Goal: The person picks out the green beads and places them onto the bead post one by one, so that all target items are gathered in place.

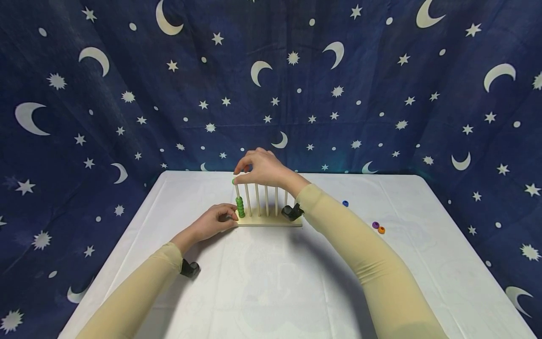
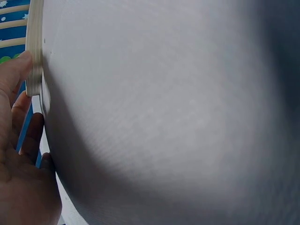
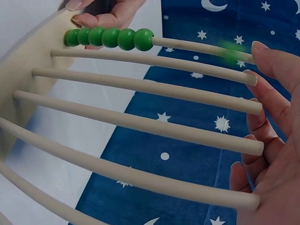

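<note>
A wooden bead stand (image 1: 268, 221) with a flat base and a row of upright rods stands on the white table. Several green beads (image 3: 110, 37) are stacked at the bottom of its leftmost rod. My left hand (image 1: 213, 222) grips the left end of the base, thumb in front; the left wrist view shows the thumb (image 2: 22, 65) on the wood. Over the tops of the rods is my right hand (image 1: 264, 169), thumb and fingers apart. Just below its thumb tip, a blurred green bead (image 3: 233, 51) is on the upper part of that same rod.
To the right on the table lie a blue bead (image 1: 345, 203), a purple bead (image 1: 375, 225) and an orange bead (image 1: 381, 230), the last two side by side. Behind the table hangs a dark blue cloth (image 1: 296, 113) with moons and stars.
</note>
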Available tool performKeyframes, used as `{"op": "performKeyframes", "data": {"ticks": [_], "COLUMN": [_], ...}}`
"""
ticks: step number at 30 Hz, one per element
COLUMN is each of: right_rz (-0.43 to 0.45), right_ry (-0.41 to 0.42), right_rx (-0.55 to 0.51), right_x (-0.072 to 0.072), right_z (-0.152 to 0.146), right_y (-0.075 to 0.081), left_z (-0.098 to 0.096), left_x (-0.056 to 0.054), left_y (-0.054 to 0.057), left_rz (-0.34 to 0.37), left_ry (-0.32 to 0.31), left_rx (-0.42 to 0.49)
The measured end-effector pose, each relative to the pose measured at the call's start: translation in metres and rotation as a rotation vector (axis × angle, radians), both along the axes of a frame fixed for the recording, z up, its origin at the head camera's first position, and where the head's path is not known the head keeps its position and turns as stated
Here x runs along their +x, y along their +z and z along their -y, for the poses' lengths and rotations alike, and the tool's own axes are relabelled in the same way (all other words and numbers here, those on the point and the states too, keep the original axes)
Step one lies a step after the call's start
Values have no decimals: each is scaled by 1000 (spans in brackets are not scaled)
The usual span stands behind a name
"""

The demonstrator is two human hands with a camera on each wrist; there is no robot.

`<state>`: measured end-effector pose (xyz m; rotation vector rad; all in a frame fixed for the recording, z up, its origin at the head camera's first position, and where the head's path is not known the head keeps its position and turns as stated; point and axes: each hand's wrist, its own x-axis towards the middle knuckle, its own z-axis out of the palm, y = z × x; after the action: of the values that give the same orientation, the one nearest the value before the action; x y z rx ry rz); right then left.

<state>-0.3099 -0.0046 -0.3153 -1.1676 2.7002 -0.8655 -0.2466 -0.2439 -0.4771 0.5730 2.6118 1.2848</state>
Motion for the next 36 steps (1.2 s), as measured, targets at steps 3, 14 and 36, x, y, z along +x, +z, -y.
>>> {"op": "performKeyframes", "data": {"ticks": [3, 14, 36], "right_rz": [5, 1, 42], "right_ry": [-4, 1, -164], "right_rx": [-5, -34, -134], "right_x": [0, -2, 2], "right_z": [-2, -18, -123], "right_y": [0, 9, 23], "left_z": [0, 0, -2], "left_x": [1, 0, 2], "left_y": [1, 0, 0], "left_rz": [4, -6, -8], "left_ry": [1, -5, 24], "left_rx": [1, 0, -34]}}
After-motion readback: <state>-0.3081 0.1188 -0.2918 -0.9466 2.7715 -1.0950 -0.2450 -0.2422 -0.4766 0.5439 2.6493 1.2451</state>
